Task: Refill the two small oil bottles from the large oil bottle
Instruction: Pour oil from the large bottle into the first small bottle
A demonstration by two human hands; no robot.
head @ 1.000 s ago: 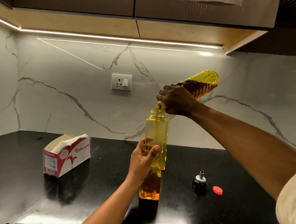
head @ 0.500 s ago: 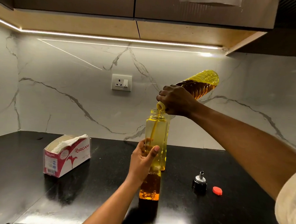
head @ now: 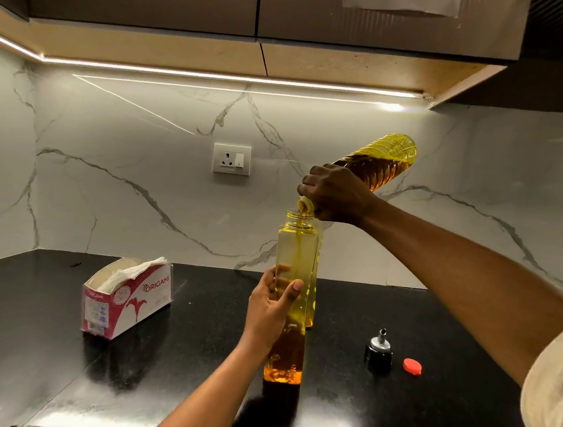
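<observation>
- Pouring from the large oil bottle [head: 380, 160], the right hand [head: 336, 194] grips it near the neck with fingers curled round it. The bottle is tilted mouth-down to the left, its base raised toward the upper right.
- A thin stream of oil [head: 298, 244] falls from that mouth into the open top of the front small bottle [head: 295, 264]. This bottle stands upright on the black counter [head: 32, 329], with amber oil pooled in its lower part.
- The left hand [head: 268, 307] holds this small bottle at about mid-height, thumb on the near face and fingers wrapped round the far side (they show faintly through the yellow plastic).
- The second small bottle [head: 313, 282] stands just behind the first and slightly to its right, mostly hidden. Whether the two touch cannot be told.
- A black pourer cap [head: 378, 348] with a metal spout sits on the counter to the right of the small bottles. A red cap [head: 412, 366] lies near it on the right, not touching it.
- A tissue box [head: 127, 297] stands to the left, well apart from the bottles, with white tissue sticking out of its open top.
- A white wall socket [head: 231, 159] is set in the marble backsplash [head: 109, 184] above the counter.
</observation>
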